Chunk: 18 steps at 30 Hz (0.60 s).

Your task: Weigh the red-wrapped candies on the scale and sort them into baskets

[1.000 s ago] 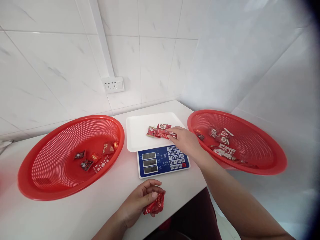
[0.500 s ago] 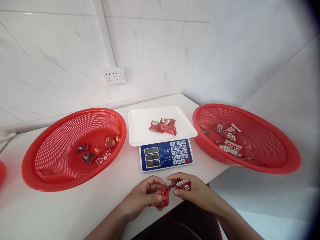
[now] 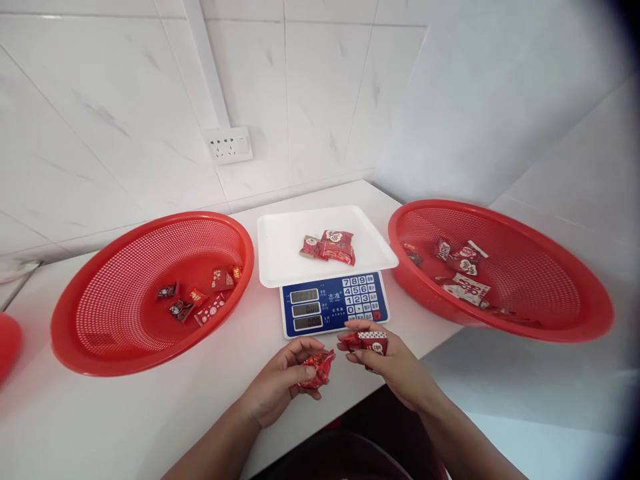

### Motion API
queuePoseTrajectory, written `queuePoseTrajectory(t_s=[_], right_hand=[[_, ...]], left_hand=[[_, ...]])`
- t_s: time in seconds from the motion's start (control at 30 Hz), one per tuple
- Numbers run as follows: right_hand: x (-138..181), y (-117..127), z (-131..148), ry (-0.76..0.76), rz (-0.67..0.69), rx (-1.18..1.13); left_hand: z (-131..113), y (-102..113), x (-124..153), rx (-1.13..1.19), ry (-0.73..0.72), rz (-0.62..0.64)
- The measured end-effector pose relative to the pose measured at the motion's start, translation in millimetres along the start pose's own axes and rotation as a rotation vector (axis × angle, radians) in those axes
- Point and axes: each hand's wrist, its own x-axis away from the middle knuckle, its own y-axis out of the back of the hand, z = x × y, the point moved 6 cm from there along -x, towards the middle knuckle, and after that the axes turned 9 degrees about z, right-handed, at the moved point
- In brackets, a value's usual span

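Observation:
My left hand [image 3: 275, 383] is closed around a crinkled red snack packet [image 3: 321, 368] just in front of the scale. My right hand [image 3: 403, 370] grips a red snack packet [image 3: 375, 343] with a white, dark-dotted edge; a smaller red piece shows at its fingertips. The hands are apart. Behind them stands a blue-and-white digital scale [image 3: 330, 297] with a white tray [image 3: 280, 247] on top. Two red packets lie together on that tray, a larger one [image 3: 339, 247] and a smaller one [image 3: 311, 247]. The digits on the displays are too faint to read surely.
A red mesh basket [image 3: 95, 287] on the left holds several small packets [image 3: 210, 310]. Another red basket [image 3: 560, 287] at the right also contains several packets [image 3: 467, 288]. A third red rim [image 3: 7, 347] shows at the far left. A tiled wall with a socket [image 3: 229, 146] rises behind the table.
My right hand has moved up and away from the left, with a small red piece now at its fingertips. The left still holds its packet. The view has shifted slightly.

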Motion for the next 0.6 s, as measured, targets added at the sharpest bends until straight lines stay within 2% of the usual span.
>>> queuePoseTrajectory(t_s=[0.2, 0.47, 0.6], right_hand=[[-0.7, 5.0, 4.6, 0.082, -0.033, -0.026], [-1.3, 4.9, 4.3, 0.08, -0.031, 0.014], [-1.1, 5.0, 5.7, 0.093, -0.03, 0.025]], left_hand=[[1.7, -4.0, 0.3, -0.027, 0.03, 0.023], [2.8, -6.2, 0.6, -0.039, 0.019, 0.099], [8.3, -4.7, 0.9, -0.031, 0.072, 0.112]])
